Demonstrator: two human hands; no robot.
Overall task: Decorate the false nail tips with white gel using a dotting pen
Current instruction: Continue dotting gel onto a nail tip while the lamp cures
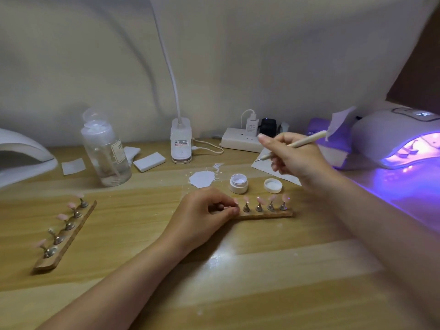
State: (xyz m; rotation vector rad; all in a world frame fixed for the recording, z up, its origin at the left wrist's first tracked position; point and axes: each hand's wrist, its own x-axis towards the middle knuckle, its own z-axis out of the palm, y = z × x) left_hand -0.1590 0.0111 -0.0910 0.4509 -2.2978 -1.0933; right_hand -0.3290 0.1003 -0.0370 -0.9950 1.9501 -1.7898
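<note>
Wooden desk [142, 234]: pink nail tips [259, 200] (glossy, undotted).

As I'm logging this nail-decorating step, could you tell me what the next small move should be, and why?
Probably lower the dotting pen in the right hand into the open gel jar: its tip hangs in the air above the table, while the left hand holds the nail stand.

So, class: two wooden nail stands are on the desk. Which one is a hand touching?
The stand beside the gel pot; the left hand grips its end. The far-left stand lies untouched.

Two nail stands [64, 236] [266, 213], two curing lamps [23, 156] [400, 136] (one lit), one gel jar [238, 183], one bottle [106, 151].
</note>
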